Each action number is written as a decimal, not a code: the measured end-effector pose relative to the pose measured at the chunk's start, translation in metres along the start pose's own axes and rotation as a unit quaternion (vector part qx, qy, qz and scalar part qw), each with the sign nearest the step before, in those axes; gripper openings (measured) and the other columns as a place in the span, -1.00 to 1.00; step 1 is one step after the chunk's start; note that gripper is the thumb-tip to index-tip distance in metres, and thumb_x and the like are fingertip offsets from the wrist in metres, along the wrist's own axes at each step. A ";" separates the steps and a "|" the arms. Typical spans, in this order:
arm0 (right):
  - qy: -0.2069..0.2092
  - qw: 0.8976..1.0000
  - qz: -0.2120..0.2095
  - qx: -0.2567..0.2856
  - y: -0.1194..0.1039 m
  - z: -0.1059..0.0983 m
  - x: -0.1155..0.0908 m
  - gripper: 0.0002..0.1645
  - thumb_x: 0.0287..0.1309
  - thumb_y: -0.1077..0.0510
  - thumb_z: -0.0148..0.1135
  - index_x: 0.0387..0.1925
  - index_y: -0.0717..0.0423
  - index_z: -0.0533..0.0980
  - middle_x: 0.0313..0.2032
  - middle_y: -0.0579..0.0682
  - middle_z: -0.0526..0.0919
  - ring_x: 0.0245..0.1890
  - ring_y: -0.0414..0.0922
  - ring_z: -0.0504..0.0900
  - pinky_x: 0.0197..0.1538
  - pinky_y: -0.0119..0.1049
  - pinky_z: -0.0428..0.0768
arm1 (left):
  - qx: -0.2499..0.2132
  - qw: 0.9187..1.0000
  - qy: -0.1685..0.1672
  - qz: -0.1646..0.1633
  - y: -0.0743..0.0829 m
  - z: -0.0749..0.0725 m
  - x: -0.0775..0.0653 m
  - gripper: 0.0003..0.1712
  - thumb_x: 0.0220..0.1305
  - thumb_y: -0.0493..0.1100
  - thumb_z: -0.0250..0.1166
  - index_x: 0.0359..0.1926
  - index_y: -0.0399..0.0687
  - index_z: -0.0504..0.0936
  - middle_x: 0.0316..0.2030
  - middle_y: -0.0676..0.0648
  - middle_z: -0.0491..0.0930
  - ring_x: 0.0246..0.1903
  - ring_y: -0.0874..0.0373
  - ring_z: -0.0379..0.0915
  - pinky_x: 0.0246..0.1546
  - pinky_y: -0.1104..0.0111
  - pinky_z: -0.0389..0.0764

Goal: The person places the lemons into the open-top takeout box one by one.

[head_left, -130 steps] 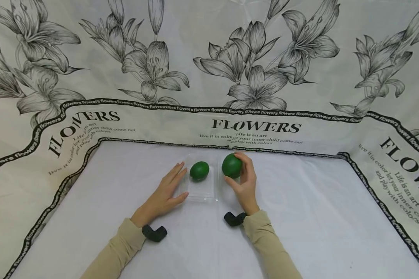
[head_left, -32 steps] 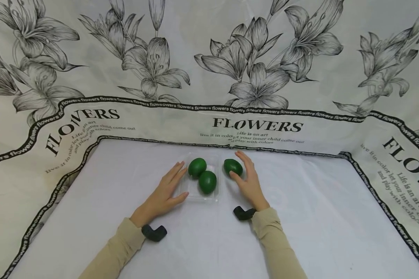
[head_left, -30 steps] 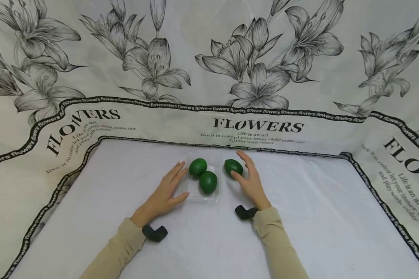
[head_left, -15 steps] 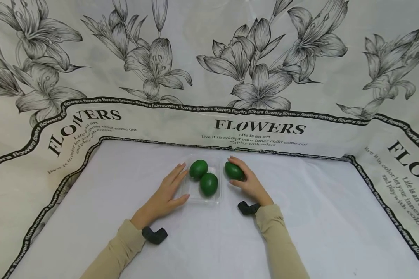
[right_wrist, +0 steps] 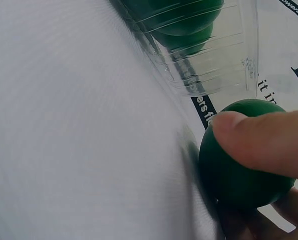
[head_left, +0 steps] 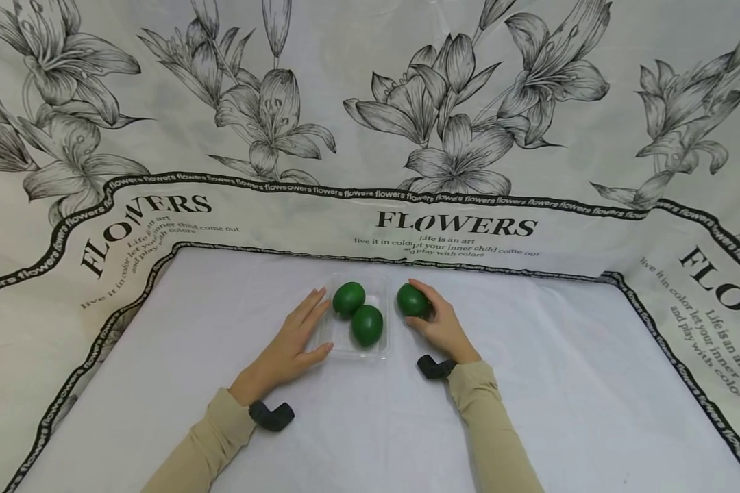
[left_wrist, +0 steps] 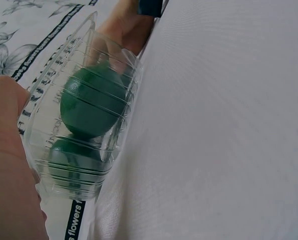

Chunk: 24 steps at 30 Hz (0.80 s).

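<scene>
A clear plastic container [head_left: 348, 347] sits mid-table, holding a green lime [head_left: 349, 299] at its back and a second lime [head_left: 366, 325] in front of that one, close together. Along the container's left side lies my left hand [head_left: 284, 349], fingers extended and thumb at the near left corner. Just right of the container, my right hand [head_left: 442, 329] grips a third lime [head_left: 410, 300] between thumb and fingers. In the right wrist view, the thumb [right_wrist: 259, 142] presses on this lime [right_wrist: 244, 185], low by the white cloth, with other fingers partly hidden behind it.
White cloth [head_left: 567, 383] covers the table. A floral printed sheet [head_left: 321, 219] rises behind and at both sides, with a black lettered border. Each wrist carries a dark camera mount, the left mount [head_left: 272, 415] and the right mount [head_left: 434, 368].
A second lime, held by my right hand earlier, now lies in the container. My right hand has moved onto another lime and its fingers have closed around it. The left hand stays put.
</scene>
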State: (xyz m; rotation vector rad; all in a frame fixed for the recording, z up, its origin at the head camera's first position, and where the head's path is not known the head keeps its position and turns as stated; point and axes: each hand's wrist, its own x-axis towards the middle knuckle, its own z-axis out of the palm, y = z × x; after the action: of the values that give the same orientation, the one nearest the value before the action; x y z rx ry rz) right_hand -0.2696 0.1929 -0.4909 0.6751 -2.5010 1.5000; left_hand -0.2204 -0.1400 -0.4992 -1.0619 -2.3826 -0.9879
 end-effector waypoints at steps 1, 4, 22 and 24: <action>0.004 1.000 0.004 -0.001 -0.001 0.000 0.000 -0.08 -0.03 0.42 0.43 0.40 0.15 0.31 0.33 0.18 0.40 0.30 0.17 0.37 0.33 0.14 0.30 | 0.000 1.000 0.000 0.000 0.000 0.000 0.000 -0.15 0.33 0.06 0.20 0.46 -0.34 0.17 0.49 -0.33 0.02 0.47 -0.28 -0.11 0.35 -0.24 0.06; 0.017 1.000 0.021 -0.005 -0.004 0.001 0.000 -0.09 -0.05 0.39 0.48 0.37 0.16 0.34 0.29 0.20 0.43 0.24 0.18 0.43 0.26 0.11 0.40 | 0.000 1.000 -0.002 -0.002 0.001 0.000 0.000 -0.14 0.32 0.03 0.22 0.47 -0.33 0.16 0.50 -0.32 0.01 0.48 -0.26 -0.11 0.35 -0.23 0.05; 0.051 0.997 0.061 0.001 -0.046 -0.002 -0.006 -0.17 -0.17 0.44 0.53 0.18 0.41 0.33 0.19 0.31 0.47 0.12 0.24 0.47 0.18 0.12 0.46 | 0.009 1.000 0.005 0.005 -0.004 0.004 -0.001 -0.15 0.31 0.02 0.21 0.45 -0.36 0.18 0.48 -0.34 0.04 0.46 -0.30 -0.09 0.32 -0.27 0.08; 0.058 0.996 0.068 0.008 -0.046 -0.002 -0.006 -0.17 -0.17 0.43 0.54 0.18 0.39 0.34 0.17 0.29 0.49 0.10 0.22 0.49 0.17 0.10 0.47 | 0.011 1.000 0.005 0.005 -0.004 0.004 0.000 -0.15 0.30 0.01 0.21 0.46 -0.36 0.18 0.48 -0.34 0.04 0.46 -0.31 -0.09 0.32 -0.27 0.07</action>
State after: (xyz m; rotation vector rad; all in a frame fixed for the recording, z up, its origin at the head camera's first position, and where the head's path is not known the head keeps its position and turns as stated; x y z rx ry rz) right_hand -0.2442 0.1782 -0.4554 0.4140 -2.4932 1.5563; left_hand -0.2233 -0.1394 -0.5040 -1.0581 -2.3717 -0.9600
